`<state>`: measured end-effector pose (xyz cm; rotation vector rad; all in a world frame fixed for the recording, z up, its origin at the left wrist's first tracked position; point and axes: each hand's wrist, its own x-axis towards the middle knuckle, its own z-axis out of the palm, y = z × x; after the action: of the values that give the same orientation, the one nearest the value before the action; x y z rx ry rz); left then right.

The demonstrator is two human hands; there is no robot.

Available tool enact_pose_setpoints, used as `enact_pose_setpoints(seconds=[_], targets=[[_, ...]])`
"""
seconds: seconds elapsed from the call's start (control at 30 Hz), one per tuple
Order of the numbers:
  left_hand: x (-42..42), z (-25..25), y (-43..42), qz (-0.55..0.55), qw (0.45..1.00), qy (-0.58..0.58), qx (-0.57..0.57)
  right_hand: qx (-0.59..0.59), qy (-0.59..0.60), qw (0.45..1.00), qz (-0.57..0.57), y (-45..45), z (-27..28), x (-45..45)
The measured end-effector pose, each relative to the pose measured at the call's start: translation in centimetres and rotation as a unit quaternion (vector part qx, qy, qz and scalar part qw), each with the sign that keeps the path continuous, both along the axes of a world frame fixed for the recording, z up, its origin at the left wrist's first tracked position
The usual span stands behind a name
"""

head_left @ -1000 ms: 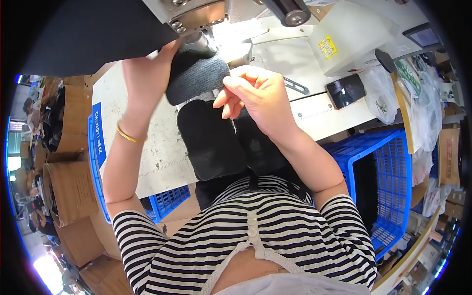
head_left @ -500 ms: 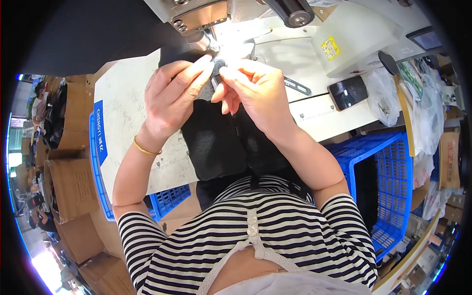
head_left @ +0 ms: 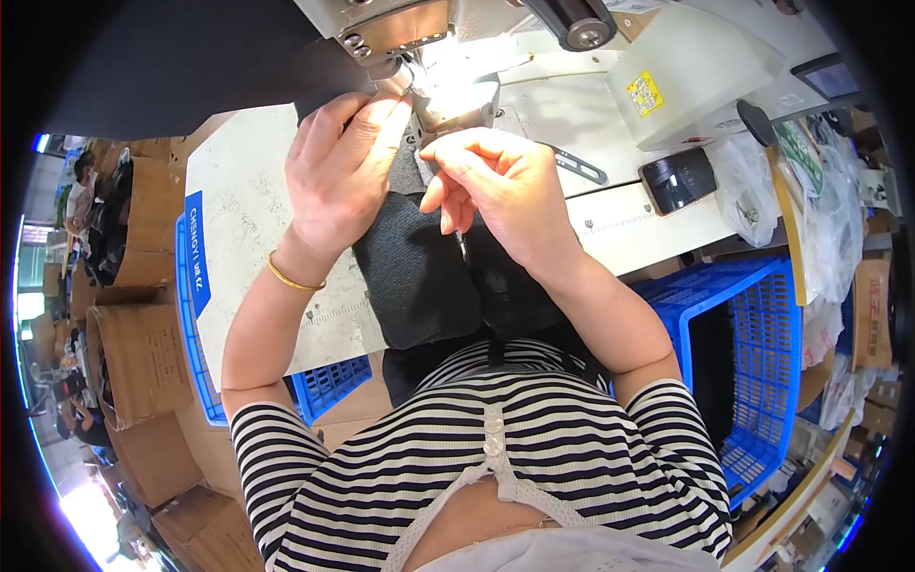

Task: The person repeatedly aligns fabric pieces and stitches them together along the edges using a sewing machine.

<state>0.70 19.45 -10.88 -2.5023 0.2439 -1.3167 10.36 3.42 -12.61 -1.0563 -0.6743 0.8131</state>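
"Fingers (head_left: 386, 116) of the left hand (head_left: 335, 176) are bending down close by the needle end of the sewing machine (head_left: 396, 33). What are they grasping?"

"Dark cloth (head_left: 319, 95) is showing just past them, under the machine. The hand is hiding most of it, so I can't tell whether they're gripping or only pressing."

"And the right hand (head_left: 505, 186)?"

"Thumb and forefinger are coming together at the tips, the other fingers curling loosely. Whether they're pinching anything, I can't tell."

"What's lying below the hands?"

"Two black cloth pieces (head_left: 415, 276), side by side, reaching over the table's near edge toward the lap."

"How is the surface looking?"

"The white table (head_left: 243, 191) is showing dark specks and ruler marks, and a blue label (head_left: 194, 253) is running along its left edge. Glare is washing out the spot by the needle."

"And the room?"

"One phone (head_left: 679, 179) is lying at the right, with a plastic bag (head_left: 746, 195) just beside it. One large blue basket (head_left: 710, 276) is standing below them. More blue mesh (head_left: 334, 381) is showing under the table, and at least three cardboard boxes (head_left: 143, 367) are crowding the left side."

"Bracelets?"

"One gold bracelet (head_left: 295, 275), circling the left wrist."
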Motion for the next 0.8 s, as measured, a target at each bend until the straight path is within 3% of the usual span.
enact_pose_setpoints(seconds=[0.1, 0.2, 0.33, 0.43, 0.47, 0.57, 0.8], targets=[[-0.2, 0.2, -1.0, 0.03, 0.999, 0.028, -0.026, -0.003, 0.001, 1.0, -0.001, 0.0, -0.1, 0.0], [-0.3, 0.7, -1.7, 0.016, 0.991, 0.047, -0.126, -0.009, 0.003, 1.0, 0.012, -0.2, -0.5, 0.1], [-1.2, 0.1, 0.5, -0.077, 0.925, 0.119, -0.353, -0.019, -0.02, 1.0, 0.004, -0.3, -0.7, 0.2], [-0.9, 0.5, 2.2, -0.043, 0.978, 0.103, -0.177, -0.01, -0.054, 0.998, 0.001, 0.2, -1.1, 0.1], [-0.7, 0.2, 1.8, -0.061, 0.965, 0.074, -0.244, -0.005, -0.056, 0.998, 0.001, 0.3, -1.0, -0.1], [-1.3, 1.3, 0.8, -0.092, 0.961, 0.081, -0.249, 0.013, -0.053, 0.999, -0.003, 0.7, -0.7, -0.6], [-2.2, 1.9, -3.2, -0.083, 0.983, 0.068, -0.15, 0.021, -0.032, 0.999, -0.003, 0.1, -0.5, -1.4]])
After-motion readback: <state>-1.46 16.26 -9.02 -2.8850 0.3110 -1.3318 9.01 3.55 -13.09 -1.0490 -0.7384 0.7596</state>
